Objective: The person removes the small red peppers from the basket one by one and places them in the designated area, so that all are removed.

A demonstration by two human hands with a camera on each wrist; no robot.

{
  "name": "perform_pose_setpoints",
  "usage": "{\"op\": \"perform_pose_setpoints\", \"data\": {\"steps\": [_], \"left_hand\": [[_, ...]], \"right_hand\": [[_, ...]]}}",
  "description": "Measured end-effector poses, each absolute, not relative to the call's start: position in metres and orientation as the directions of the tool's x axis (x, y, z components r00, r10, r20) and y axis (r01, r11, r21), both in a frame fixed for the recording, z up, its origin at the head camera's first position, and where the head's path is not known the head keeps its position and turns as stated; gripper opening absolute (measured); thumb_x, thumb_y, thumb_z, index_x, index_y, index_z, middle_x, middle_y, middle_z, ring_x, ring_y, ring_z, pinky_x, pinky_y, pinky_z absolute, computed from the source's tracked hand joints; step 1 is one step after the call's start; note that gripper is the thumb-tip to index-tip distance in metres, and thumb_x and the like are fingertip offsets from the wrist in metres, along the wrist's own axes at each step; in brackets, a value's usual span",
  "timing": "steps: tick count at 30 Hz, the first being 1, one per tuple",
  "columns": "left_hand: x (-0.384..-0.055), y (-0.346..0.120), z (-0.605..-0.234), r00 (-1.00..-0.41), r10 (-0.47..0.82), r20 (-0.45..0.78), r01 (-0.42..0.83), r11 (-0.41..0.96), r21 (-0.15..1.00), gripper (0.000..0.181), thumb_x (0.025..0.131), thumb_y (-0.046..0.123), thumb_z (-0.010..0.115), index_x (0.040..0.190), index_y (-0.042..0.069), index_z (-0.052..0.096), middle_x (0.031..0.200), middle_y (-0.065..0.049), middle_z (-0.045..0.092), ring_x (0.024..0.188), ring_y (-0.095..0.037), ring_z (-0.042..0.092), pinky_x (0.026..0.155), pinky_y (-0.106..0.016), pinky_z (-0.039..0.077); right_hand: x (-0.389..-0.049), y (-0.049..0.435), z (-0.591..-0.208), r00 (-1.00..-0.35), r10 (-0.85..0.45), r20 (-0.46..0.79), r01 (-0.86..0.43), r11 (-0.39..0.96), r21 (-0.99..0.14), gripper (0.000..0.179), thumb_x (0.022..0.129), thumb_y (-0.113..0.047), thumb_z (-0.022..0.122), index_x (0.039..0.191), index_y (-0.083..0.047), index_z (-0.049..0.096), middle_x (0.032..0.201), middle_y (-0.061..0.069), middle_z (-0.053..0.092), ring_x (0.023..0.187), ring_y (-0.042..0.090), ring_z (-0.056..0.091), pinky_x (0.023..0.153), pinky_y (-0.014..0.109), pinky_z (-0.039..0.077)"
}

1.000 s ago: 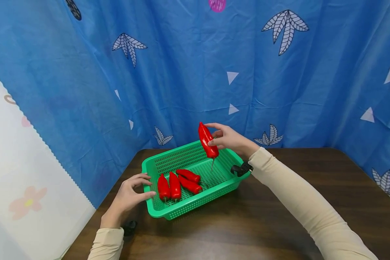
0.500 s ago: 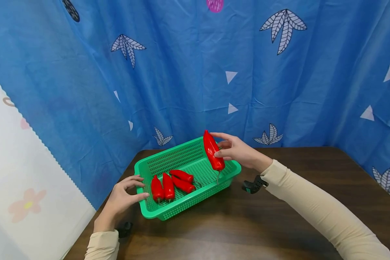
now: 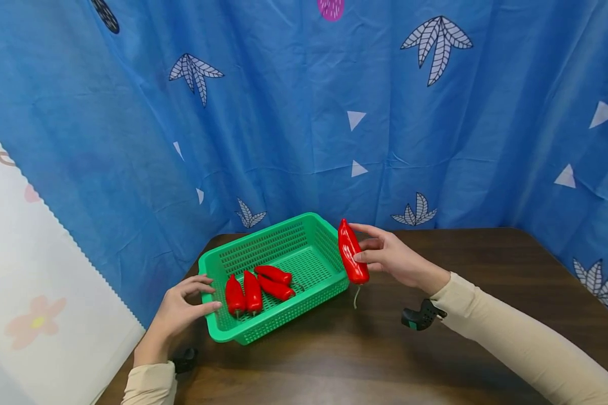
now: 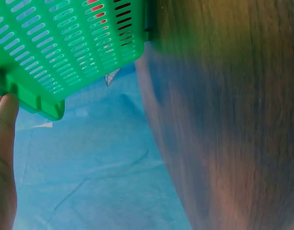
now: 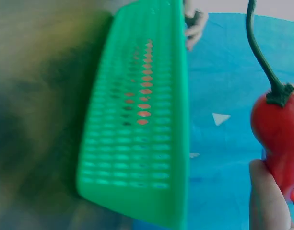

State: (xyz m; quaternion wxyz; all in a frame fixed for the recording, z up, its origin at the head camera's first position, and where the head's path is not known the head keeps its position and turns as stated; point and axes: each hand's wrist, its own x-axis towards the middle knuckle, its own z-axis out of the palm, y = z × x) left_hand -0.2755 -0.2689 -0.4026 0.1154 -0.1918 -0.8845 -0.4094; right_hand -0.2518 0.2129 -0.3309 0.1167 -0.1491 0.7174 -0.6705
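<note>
My right hand [image 3: 397, 259] pinches a long red pepper [image 3: 352, 253] between thumb and fingers, just off the basket's right end. The pepper's pointed tip is up and its thin stem hangs down. In the right wrist view the held pepper [image 5: 278, 124] shows its green stem and cap. My left hand [image 3: 174, 312] grips the left rim of a green plastic basket [image 3: 294, 313], fingers over the edge. Several red peppers [image 3: 253, 292] lie in the basket's left half. The left wrist view shows my thumb [image 4: 4, 129] at the rim of the slotted basket [image 4: 65, 48].
The basket stands on a dark brown wooden table [image 3: 314, 365]. A blue patterned curtain [image 3: 284, 112] hangs behind the table, and a white cloth [image 3: 40, 270] hangs at the left. A black device [image 3: 423, 315] is strapped at the right wrist, another [image 3: 184, 360] at the left.
My right hand has carried the pepper from above the basket rightward and down, past its right end. The basket and my left hand have shifted left together.
</note>
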Motion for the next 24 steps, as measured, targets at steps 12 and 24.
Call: {"op": "perform_pose_setpoints", "data": {"steps": [12, 24], "left_hand": [[-0.276, -0.278, -0.403, -0.902, 0.219, 0.371, 0.423, 0.620, 0.661, 0.025, 0.082, 0.023, 0.085, 0.102, 0.010, 0.077, 0.133, -0.011, 0.062, 0.112, 0.018, 0.043, 0.090, -0.007, 0.045], [-0.275, -0.279, -0.401, -0.908, 0.211, 0.361, 0.412, 0.595, 0.690, 0.024, 0.082, 0.020, 0.085, 0.102, 0.009, 0.077, 0.132, -0.012, 0.062, 0.112, 0.018, 0.043, 0.090, -0.001, 0.040]], "right_hand": [[-0.230, 0.227, -0.365, -0.953, -0.302, -0.018, 0.012, 0.022, -1.000, 0.076, 0.098, -0.011, 0.063, 0.160, -0.010, 0.020, 0.127, 0.018, 0.056, 0.109, 0.024, 0.064, 0.093, 0.047, 0.057], [-0.228, 0.246, -0.398, -0.970, -0.209, -0.127, 0.114, 0.070, -0.991, 0.076, 0.097, -0.018, 0.065, 0.159, -0.009, 0.022, 0.135, 0.021, 0.054, 0.112, 0.025, 0.061, 0.097, 0.048, 0.056]]}}
